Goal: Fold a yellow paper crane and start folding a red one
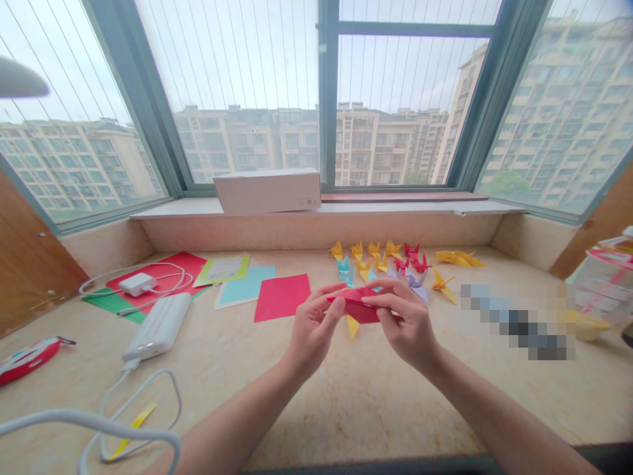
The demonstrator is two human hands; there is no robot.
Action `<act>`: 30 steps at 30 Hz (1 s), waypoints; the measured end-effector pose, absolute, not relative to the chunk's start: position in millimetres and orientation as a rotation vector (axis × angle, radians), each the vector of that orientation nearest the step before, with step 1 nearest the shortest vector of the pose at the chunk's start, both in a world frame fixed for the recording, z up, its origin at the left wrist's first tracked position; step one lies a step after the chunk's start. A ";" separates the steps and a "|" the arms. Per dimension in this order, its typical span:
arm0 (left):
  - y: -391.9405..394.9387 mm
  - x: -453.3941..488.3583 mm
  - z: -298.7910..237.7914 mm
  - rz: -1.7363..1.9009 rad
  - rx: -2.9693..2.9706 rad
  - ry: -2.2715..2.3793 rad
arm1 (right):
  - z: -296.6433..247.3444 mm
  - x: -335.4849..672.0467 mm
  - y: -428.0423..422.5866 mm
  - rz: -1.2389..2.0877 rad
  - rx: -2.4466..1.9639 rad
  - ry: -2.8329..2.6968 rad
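A folded piece of red origami paper (pixel 360 306) is held up over the counter between both hands. My left hand (pixel 319 323) pinches its left end, thumb in front. On the other end, the fingers of my right hand (pixel 406 323) are closed, some lying along the top edge. Just behind the hands stand rows of folded paper cranes (pixel 363 269) in yellow, red, blue and purple, partly hidden by my fingers. A yellow paper tip (pixel 352 326) shows below the red paper. To the left of my left hand lies a flat red square sheet (pixel 281 297).
Coloured sheets (pixel 247 285) and a white charger (pixel 138 284) lie at the left. Nearer are a white power bank (pixel 157 326), looping cable (pixel 171 396) and a red object (pixel 30 359). A white box (pixel 270 191) sits on the sill; a clear plastic container (pixel 606 284) stands right.
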State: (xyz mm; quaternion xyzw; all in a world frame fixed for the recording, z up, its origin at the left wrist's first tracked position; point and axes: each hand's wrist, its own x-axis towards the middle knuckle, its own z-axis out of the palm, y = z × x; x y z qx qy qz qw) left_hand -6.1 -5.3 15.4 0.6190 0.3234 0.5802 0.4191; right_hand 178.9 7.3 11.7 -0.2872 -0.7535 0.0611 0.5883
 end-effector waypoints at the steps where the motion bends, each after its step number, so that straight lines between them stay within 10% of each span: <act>1: -5.1 -5.7 15.6 1.463 1.550 0.819 | 11.6 178.8 7.1 0.131 -0.658 -1.767; 30: 1.5 -1.4 12.1 1.590 1.210 0.642 | 12.5 173.9 15.5 0.470 -0.729 -1.497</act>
